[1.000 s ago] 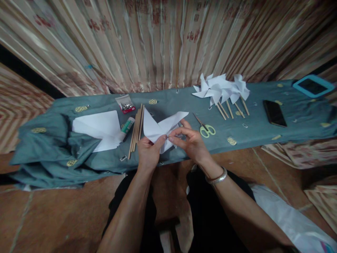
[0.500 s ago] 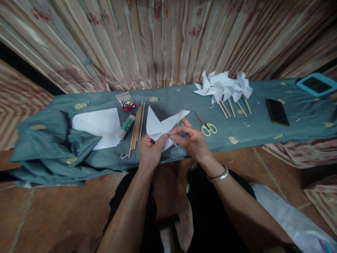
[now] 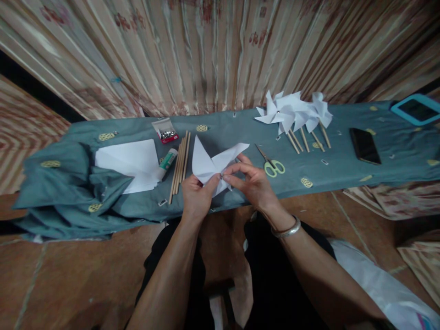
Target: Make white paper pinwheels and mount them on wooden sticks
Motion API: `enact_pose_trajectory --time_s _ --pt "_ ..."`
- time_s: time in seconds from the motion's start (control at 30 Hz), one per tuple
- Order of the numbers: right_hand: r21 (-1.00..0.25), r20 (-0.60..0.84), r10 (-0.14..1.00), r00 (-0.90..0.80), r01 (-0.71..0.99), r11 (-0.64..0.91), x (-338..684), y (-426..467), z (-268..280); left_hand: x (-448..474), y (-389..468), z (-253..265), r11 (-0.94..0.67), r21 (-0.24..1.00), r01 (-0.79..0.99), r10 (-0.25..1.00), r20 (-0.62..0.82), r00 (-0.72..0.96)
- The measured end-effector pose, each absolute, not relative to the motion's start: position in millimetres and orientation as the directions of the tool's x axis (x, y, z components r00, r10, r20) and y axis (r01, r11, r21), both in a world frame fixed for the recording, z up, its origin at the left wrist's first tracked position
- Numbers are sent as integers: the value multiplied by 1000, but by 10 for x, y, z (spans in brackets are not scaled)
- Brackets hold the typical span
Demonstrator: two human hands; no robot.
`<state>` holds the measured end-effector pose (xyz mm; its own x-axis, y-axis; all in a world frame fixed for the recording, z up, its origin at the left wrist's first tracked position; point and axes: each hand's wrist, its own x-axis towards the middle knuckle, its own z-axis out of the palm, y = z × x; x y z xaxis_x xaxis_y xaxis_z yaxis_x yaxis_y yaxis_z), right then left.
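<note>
A white paper pinwheel (image 3: 203, 160), two of its points spread upward, is held between my two hands over the table's near edge. My left hand (image 3: 197, 195) grips its lower left side, thumb pressed near the centre. At that centre, the thumb and index finger of my right hand (image 3: 253, 183) pinch a tiny shiny thumbtack (image 3: 222, 175), partly hidden by the fingertips. Wooden sticks (image 3: 179, 167) lie just left of my left hand. Scissors with light green handles (image 3: 271, 166) rest right of my right hand.
A glue stick (image 3: 167, 164), white paper sheets (image 3: 129, 158) and an open box of tacks (image 3: 166, 133) lie to the left. Several finished pinwheels (image 3: 292, 110) on sticks lie at the back right. Further right are a phone (image 3: 365, 145) and a blue-framed tablet (image 3: 395, 108).
Both hands keep nearly the same hold on the pinwheel, with the fingertips still at its centre. The whole view has shifted slightly.
</note>
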<state>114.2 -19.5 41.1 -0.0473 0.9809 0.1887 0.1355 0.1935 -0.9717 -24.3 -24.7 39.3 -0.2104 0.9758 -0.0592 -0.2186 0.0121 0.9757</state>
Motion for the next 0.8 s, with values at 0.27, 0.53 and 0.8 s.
enact_pose_trajectory --time_s 0.27,0.53,0.8 --pt "-970 184 982 -43 155 189 1150 -208 404 -243 -255 408 14 976 -217 977 -59 -205" --pt "-976 161 985 -61 139 168 1146 -210 397 -259 -243 437 70 972 -223 977 -112 -180" --pt "-979 126 991 -51 157 133 1129 -221 383 -270 -250 410 83 966 -246 977 -128 -172"
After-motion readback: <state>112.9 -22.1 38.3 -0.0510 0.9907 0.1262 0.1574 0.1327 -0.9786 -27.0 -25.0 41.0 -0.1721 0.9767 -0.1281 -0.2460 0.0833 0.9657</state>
